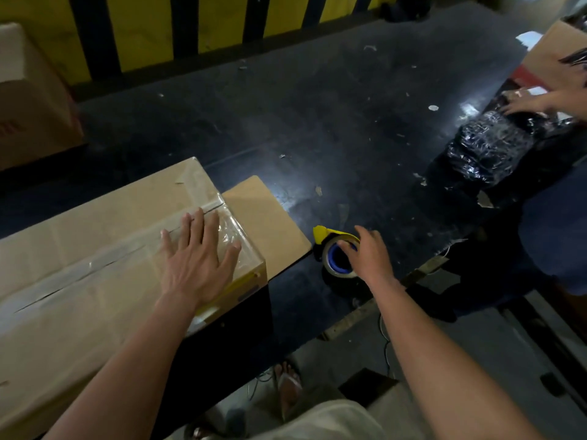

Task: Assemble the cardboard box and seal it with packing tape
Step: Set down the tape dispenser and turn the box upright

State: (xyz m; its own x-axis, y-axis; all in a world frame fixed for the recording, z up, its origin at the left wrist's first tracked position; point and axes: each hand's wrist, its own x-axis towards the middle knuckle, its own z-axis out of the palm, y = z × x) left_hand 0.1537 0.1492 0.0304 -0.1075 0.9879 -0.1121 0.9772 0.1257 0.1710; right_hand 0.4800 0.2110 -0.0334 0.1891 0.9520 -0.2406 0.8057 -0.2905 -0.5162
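Brown cardboard box runs off the left and bottom edges, so its full length is cut off. It lies on the black desk, top flaps closed, with one strip of clear tape along the seam. Dim light makes the yellow tape dispenser hard to read. The right hand covers part of it, fingers curled round the single blue-cored roll of packing tape, just right of the box. The left hand lies flat with fingers spread, pressing the taped seam near the box's end. One more cardboard box stands at far left, and one flat cardboard sheet juts out beside the first. Another person's hand rests on a black plastic-wrapped bundle at the right.
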